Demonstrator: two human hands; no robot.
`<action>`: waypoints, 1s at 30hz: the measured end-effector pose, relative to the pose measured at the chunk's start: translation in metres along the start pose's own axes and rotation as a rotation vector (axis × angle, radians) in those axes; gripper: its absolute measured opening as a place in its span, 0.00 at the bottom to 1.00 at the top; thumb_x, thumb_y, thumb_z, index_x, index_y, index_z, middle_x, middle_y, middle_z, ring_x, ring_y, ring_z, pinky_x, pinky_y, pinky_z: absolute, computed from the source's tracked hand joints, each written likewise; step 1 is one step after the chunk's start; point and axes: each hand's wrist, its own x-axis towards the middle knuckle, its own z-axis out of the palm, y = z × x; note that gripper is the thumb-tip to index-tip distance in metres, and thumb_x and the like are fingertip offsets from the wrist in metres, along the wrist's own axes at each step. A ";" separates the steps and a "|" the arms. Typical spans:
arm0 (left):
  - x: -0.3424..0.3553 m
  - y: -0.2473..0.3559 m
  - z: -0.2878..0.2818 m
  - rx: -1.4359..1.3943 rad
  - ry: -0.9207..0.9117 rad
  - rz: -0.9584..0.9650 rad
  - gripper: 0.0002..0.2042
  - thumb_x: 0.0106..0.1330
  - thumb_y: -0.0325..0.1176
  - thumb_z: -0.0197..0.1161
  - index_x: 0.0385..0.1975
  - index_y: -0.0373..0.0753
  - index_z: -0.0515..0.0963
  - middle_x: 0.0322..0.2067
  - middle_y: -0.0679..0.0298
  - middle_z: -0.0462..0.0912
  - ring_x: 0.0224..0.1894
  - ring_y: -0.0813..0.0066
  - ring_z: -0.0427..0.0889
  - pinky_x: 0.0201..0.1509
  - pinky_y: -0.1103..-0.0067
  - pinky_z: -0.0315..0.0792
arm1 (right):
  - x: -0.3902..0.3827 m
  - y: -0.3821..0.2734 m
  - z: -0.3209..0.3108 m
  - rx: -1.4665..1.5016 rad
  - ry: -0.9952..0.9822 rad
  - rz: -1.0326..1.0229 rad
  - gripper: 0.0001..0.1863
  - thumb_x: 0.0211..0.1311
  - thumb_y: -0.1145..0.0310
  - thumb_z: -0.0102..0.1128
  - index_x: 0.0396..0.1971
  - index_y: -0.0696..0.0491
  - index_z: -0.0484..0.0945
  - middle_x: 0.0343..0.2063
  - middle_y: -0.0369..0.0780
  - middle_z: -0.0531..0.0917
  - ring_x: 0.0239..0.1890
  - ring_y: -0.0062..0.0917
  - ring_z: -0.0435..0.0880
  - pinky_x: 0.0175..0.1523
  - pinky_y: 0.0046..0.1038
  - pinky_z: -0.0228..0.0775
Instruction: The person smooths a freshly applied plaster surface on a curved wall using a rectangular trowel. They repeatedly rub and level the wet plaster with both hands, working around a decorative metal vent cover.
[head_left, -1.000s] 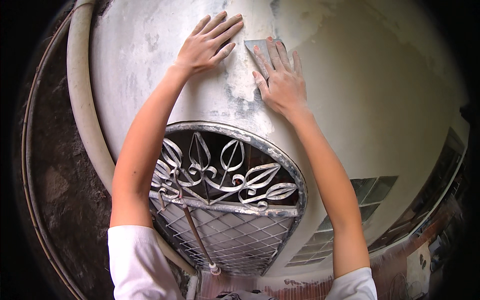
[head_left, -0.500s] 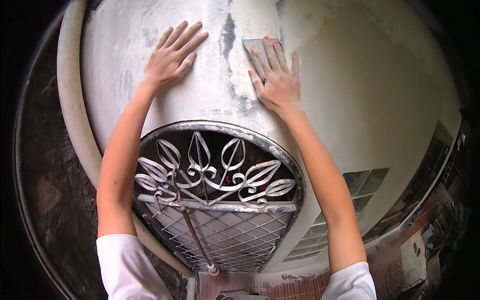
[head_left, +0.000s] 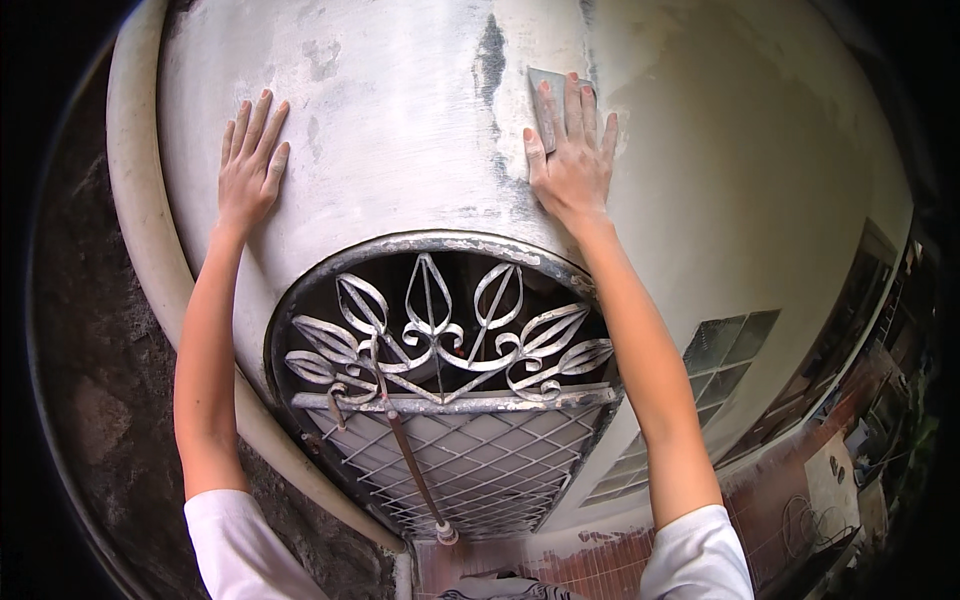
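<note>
My right hand (head_left: 572, 165) lies on the upper wall (head_left: 390, 150) with its fingers extended, pressing a grey sheet of sandpaper (head_left: 547, 78) against the surface. The sheet's top edge and left side show; the rest is hidden under the fingers. To the left, my left hand (head_left: 250, 170) rests flat on the whitish wall, fingers a little apart and nothing in them. Between the hands runs a dark grey patch (head_left: 490, 60) in the whitish coating, with a thinner grey streak near my right hand.
Below the hands is an arched opening with a scrolled metal grille (head_left: 430, 330) and lattice. A thin rod (head_left: 415, 465) hangs in front of it. A thick pale pipe (head_left: 135, 150) curves along the left. A paned window (head_left: 730, 350) and reddish tiled floor (head_left: 600, 565) lie lower right.
My left hand has moved left and down along the wall. My right hand and the sandpaper sit slightly farther right in the view, which has itself shifted a little.
</note>
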 end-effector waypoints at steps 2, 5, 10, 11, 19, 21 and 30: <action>-0.013 -0.002 0.000 -0.032 0.023 -0.057 0.25 0.77 0.48 0.41 0.74 0.60 0.59 0.76 0.74 0.52 0.78 0.71 0.46 0.81 0.67 0.39 | 0.027 -0.005 0.008 0.010 0.093 0.127 0.34 0.73 0.46 0.39 0.76 0.36 0.49 0.78 0.37 0.47 0.79 0.34 0.42 0.79 0.53 0.25; -0.029 -0.003 0.003 -0.058 0.055 -0.115 0.25 0.77 0.47 0.43 0.74 0.58 0.60 0.76 0.73 0.53 0.78 0.68 0.47 0.80 0.65 0.40 | 0.031 -0.026 0.020 0.047 0.100 0.086 0.35 0.74 0.46 0.38 0.77 0.38 0.48 0.78 0.37 0.46 0.79 0.35 0.40 0.78 0.53 0.22; -0.050 -0.014 -0.002 -0.071 0.023 -0.110 0.25 0.76 0.44 0.44 0.73 0.55 0.61 0.76 0.70 0.54 0.78 0.65 0.48 0.80 0.65 0.41 | -0.007 -0.029 0.009 -0.014 -0.068 -0.147 0.33 0.73 0.46 0.40 0.76 0.36 0.52 0.77 0.32 0.50 0.79 0.32 0.45 0.78 0.53 0.27; -0.054 -0.016 -0.003 -0.066 0.003 -0.118 0.25 0.76 0.44 0.44 0.73 0.54 0.61 0.76 0.69 0.54 0.78 0.64 0.48 0.80 0.65 0.41 | -0.007 -0.026 0.007 -0.046 -0.074 -0.090 0.33 0.74 0.47 0.39 0.76 0.36 0.53 0.77 0.34 0.50 0.78 0.34 0.47 0.78 0.54 0.29; -0.072 -0.022 -0.007 -0.089 0.026 -0.099 0.25 0.76 0.41 0.43 0.73 0.54 0.61 0.76 0.67 0.54 0.78 0.64 0.48 0.80 0.65 0.40 | 0.016 -0.026 0.018 0.031 0.118 0.123 0.32 0.75 0.49 0.38 0.76 0.36 0.52 0.77 0.35 0.49 0.79 0.33 0.44 0.78 0.53 0.27; -0.072 -0.022 -0.007 -0.088 0.034 -0.093 0.25 0.76 0.40 0.43 0.73 0.54 0.61 0.76 0.67 0.54 0.78 0.64 0.48 0.80 0.66 0.40 | -0.006 -0.029 0.014 0.033 0.019 -0.033 0.32 0.74 0.49 0.39 0.76 0.36 0.52 0.78 0.33 0.48 0.79 0.31 0.44 0.79 0.52 0.27; -0.074 -0.022 -0.005 -0.092 0.033 -0.109 0.25 0.76 0.37 0.42 0.73 0.56 0.61 0.76 0.71 0.53 0.78 0.67 0.48 0.81 0.68 0.39 | -0.002 -0.009 -0.001 -0.001 -0.006 0.270 0.33 0.75 0.49 0.35 0.77 0.40 0.48 0.78 0.39 0.42 0.79 0.39 0.40 0.78 0.52 0.26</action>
